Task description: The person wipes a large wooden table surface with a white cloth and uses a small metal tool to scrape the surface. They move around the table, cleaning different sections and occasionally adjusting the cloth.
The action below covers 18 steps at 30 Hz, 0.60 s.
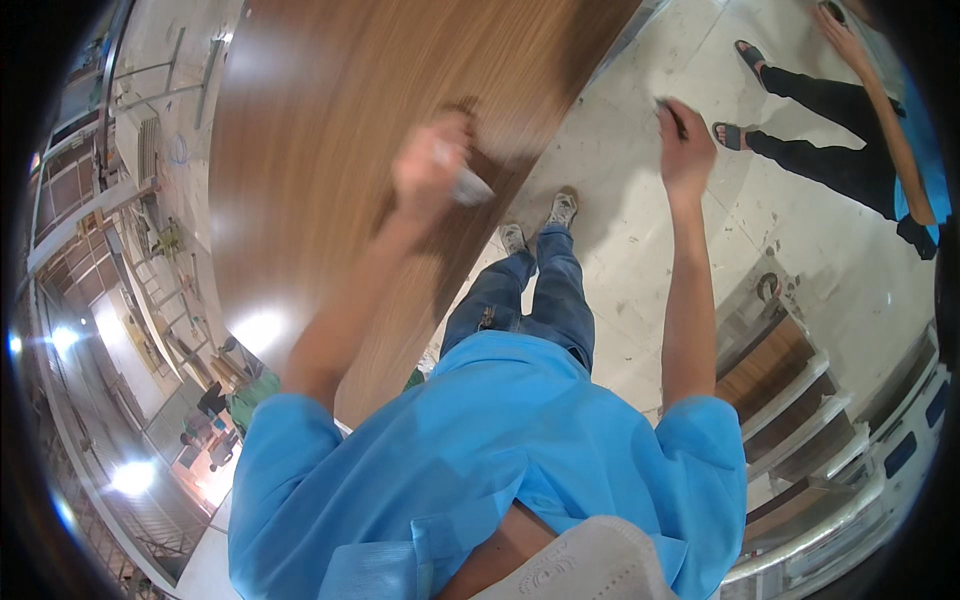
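Observation:
My left hand [428, 168], smeared by motion, is over the wood-grain board [330, 120] near its right edge. A crumpled white cloth or wipe [472, 188] sticks out from its closed fingers, and a dark shadow lies on the board beside it. Out to the right, my right hand [688, 145] hangs above the floor, apart from the board. Its fingers are pinched together, and a small dark tip shows at them; what it is I cannot make out.
A person in black trousers and sandals [730, 135] stands at the right. Stacked boards with wrapped edges [790, 400] lie at the lower right. Metal racks [180, 90] and bright lamps are on the left. My shoes [563, 208] are close to the board's edge, on a stained pale floor [620, 260].

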Each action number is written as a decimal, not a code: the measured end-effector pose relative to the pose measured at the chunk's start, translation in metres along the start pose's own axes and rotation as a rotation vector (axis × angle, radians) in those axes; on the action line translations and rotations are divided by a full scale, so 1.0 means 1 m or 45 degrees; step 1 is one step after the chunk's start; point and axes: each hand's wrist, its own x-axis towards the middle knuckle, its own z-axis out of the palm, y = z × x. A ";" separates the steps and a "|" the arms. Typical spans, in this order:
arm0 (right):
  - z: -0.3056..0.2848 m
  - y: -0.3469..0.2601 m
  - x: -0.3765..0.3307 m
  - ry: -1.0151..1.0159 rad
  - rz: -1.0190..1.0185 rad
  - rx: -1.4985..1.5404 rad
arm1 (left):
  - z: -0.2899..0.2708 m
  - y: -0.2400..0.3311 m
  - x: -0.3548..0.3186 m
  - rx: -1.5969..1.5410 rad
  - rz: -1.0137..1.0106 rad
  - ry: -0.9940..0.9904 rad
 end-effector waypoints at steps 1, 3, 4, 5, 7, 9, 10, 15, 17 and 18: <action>0.013 -0.009 0.009 -0.024 -0.154 0.024 | -0.027 -0.020 0.016 0.372 -0.086 0.120; 0.033 -0.024 0.030 -0.051 -0.277 -0.121 | -0.066 -0.056 0.044 0.753 -0.152 0.275; 0.039 -0.027 0.039 -0.054 -0.371 -0.182 | -0.071 -0.070 0.046 0.860 -0.094 0.323; 0.043 -0.029 0.042 -0.067 -0.388 -0.217 | -0.074 -0.082 0.043 0.978 -0.103 0.349; 0.048 -0.029 0.050 -0.105 -0.466 -0.285 | -0.073 -0.101 0.035 1.061 -0.124 0.380; 0.052 -0.030 0.048 -0.125 -0.463 -0.312 | -0.074 -0.111 0.030 1.006 -0.140 0.374; 0.053 -0.031 0.050 -0.132 -0.442 -0.334 | -0.074 -0.113 0.031 1.002 -0.147 0.379; 0.051 -0.032 0.057 -0.108 -0.538 -0.442 | -0.072 -0.111 0.030 1.012 -0.190 0.361; 0.052 -0.032 0.061 -0.108 -0.531 -0.474 | -0.072 -0.111 0.032 1.010 -0.193 0.357; 0.053 -0.033 0.062 -0.111 -0.536 -0.478 | -0.072 -0.110 0.031 1.000 -0.192 0.360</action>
